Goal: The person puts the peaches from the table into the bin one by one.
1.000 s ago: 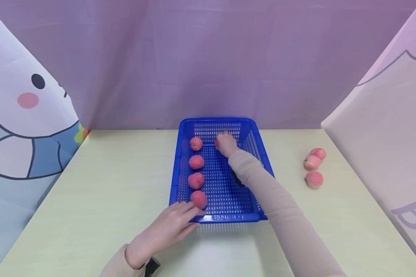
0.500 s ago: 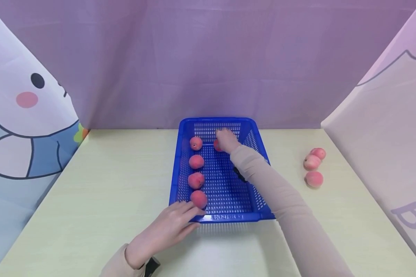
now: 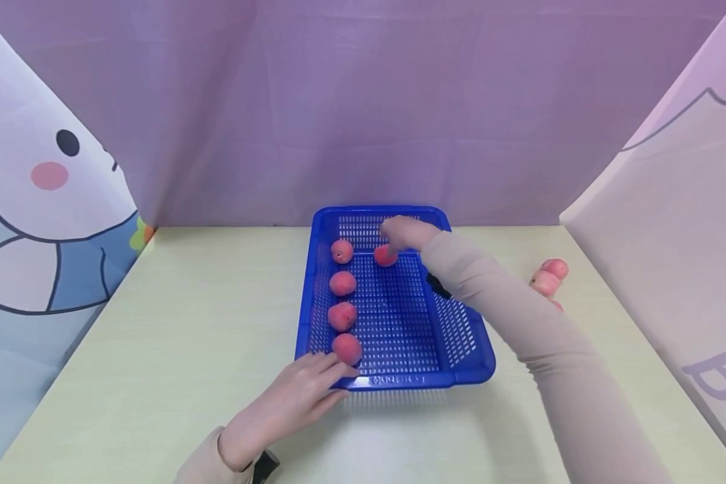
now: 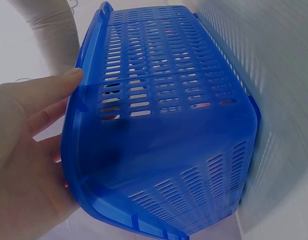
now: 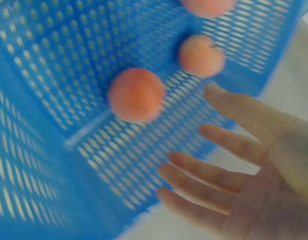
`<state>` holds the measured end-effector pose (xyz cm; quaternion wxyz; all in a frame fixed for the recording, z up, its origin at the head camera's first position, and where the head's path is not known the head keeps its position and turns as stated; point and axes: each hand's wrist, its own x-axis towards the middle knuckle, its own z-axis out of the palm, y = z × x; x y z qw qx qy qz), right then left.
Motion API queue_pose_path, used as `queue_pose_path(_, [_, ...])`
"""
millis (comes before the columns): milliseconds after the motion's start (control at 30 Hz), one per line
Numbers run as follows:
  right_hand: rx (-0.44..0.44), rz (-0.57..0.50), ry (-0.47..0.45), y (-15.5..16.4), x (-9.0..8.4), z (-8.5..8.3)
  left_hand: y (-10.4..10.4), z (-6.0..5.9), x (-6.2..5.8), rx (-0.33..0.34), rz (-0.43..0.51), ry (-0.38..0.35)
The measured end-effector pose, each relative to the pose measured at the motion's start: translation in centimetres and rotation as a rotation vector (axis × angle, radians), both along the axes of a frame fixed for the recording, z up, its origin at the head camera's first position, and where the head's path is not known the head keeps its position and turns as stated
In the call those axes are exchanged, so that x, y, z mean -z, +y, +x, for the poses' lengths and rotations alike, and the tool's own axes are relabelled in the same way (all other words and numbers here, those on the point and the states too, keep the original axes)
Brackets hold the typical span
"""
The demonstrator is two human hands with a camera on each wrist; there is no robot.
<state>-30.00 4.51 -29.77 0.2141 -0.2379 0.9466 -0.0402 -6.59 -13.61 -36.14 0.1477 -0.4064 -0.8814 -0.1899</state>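
Note:
A blue plastic basket (image 3: 393, 381) with slotted walls stands on the table. Several reddish-pink peaches line its left side, one of them a peach (image 3: 342, 284) in the middle of that row. Another peach (image 3: 384, 256) sits by the back wall, right of the row. Just above this one is my right hand (image 3: 407, 232); the right wrist view shows its fingers (image 5: 204, 172) spread and holding nothing, apart from the peach (image 5: 137, 95). At the near left corner my left hand (image 3: 302, 386) grips the basket's rim, with the thumb (image 4: 53, 85) outside and the other fingers over the edge.
On the table at the right lie more peaches (image 3: 546, 283), one mostly hidden behind the right sleeve (image 3: 520, 323). A purple cloth (image 3: 363, 114) hangs behind the basket, with printed panels (image 3: 42, 202) at the sides.
My right hand has let go of the peach at the back of the basket and lifted slightly up and right. The right forearm has swung right; the left hand has stayed put.

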Motion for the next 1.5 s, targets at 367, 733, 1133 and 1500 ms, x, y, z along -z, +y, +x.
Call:
queue_pose_path(367, [-0.154, -0.036, 0.11, 4.7, -5.0, 4.3, 0.0, 0.5, 0.4, 0.002, 0.015, 0.04])
queue_pose_path(733, [-0.139, -0.161, 0.408, 13.5, -4.4, 8.8, 0.2, 0.4, 0.3, 0.015, 0.011, 0.037])
queue_pose_path(1133, [-0.067, -0.213, 0.367, 19.6, -0.8, 10.5, 0.1, 0.4, -0.2, -0.009, 0.0, 0.011])
queue_pose_path(1500, [-0.086, -0.227, 0.352, 23.7, 3.3, 11.0, 0.1, 0.4, -0.2, -0.003, 0.0, 0.014])
